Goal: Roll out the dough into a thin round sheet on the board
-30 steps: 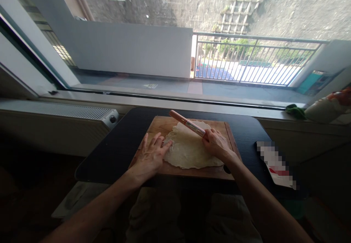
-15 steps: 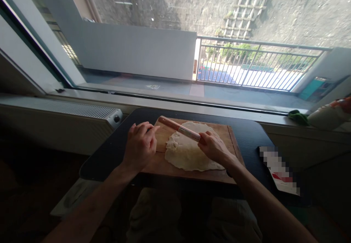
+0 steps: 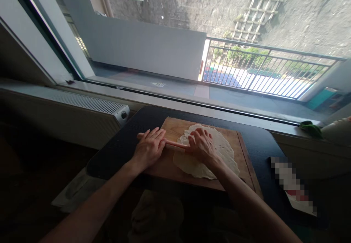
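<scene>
A wooden rolling pin (image 3: 176, 144) lies slantwise over the left part of a thin, flattened sheet of dough (image 3: 225, 151). My left hand (image 3: 149, 146) rests flat on the pin near its far left end, fingers stretched out. At the other end, my right hand (image 3: 202, 144) bears on the pin with its fingers bent forward above the dough; the pin's right tip is hidden beneath it. Under the dough is a wooden board (image 3: 175, 123), its bare wood showing along the left and right sides.
The board sits on a dark table (image 3: 109, 151) by a window sill (image 3: 192, 100). A radiator (image 3: 104, 107) stands to the left. At the table's right lies a partly blurred flat object (image 3: 293, 184). Something green (image 3: 311, 129) is on the sill at the right.
The rolling pin came down from a raised tilt in my right hand onto the dough. My left hand, earlier beside it, now lies on its left end. The view has shifted slightly.
</scene>
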Available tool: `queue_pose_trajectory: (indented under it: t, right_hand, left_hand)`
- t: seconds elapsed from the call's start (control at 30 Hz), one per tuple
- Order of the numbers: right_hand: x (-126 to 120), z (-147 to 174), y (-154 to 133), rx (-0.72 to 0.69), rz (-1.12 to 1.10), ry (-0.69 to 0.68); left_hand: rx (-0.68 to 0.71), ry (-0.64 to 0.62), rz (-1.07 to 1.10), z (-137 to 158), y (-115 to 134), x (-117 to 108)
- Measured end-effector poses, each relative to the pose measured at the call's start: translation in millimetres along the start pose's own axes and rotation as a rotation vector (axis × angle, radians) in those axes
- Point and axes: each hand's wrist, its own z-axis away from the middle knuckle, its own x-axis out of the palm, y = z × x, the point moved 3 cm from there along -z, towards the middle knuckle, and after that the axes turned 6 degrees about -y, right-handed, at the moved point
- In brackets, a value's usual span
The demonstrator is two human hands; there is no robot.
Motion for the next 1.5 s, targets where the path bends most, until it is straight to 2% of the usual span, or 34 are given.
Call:
queue_pose_trajectory:
  t: [0.13, 0.3, 0.47, 0.67, 0.7, 0.83, 0.93, 1.03, 1.1, 1.23, 1.4, 1.5]
  right_hand:
    - [0, -1, -1, 0.0, 0.024, 0.073]
    - [2, 13, -7, -0.138, 0.022, 0.02]
    - [2, -9, 3, -0.019, 0.041, -0.024]
    - [2, 15, -12, -0.27, 0.059, -0.091]
    - [2, 12, -11, -0.265, 0.065, -0.085]
    - [4, -5, -1, -0.102, 0.089, -0.072]
    - [3, 7, -5, -0.18, 0.077, -0.103]
    - [4, 20, -12, -0.282, 0.059, -0.107]
    - [5, 11, -9, -0.235, 0.064, -0.085]
    - [9, -9, -1, -0.058, 0.079, -0.083]
    - [5, 15, -12, -0.184, 0.059, -0.085]
    - [5, 4, -8, -0.131, 0.061, -0.08]
  left_hand:
    - [-0.031, -0.034, -0.014, -5, 4, 0]
    - [0.008, -0.076, -0.014, 11, 4, -1]
    - [-0.109, -0.049, -0.059, -15, 5, 4]
    - [-0.081, -0.093, -0.054, -9, 14, 5]
    - [-0.095, -0.099, -0.053, -12, 14, 6]
    - [-0.143, -0.173, -0.036, -29, 10, 9]
    - [-0.082, -0.212, -0.029, -22, 11, 6]
    - [-0.045, -0.188, -0.041, -8, 13, 3]
    - [-0.083, -0.16, -0.047, -11, 14, 4]
    - [-0.229, -0.122, -0.051, -33, 14, 9]
    - [-0.169, -0.083, -0.071, -25, 17, 9]
    - [-0.183, -0.098, -0.066, -33, 14, 11]
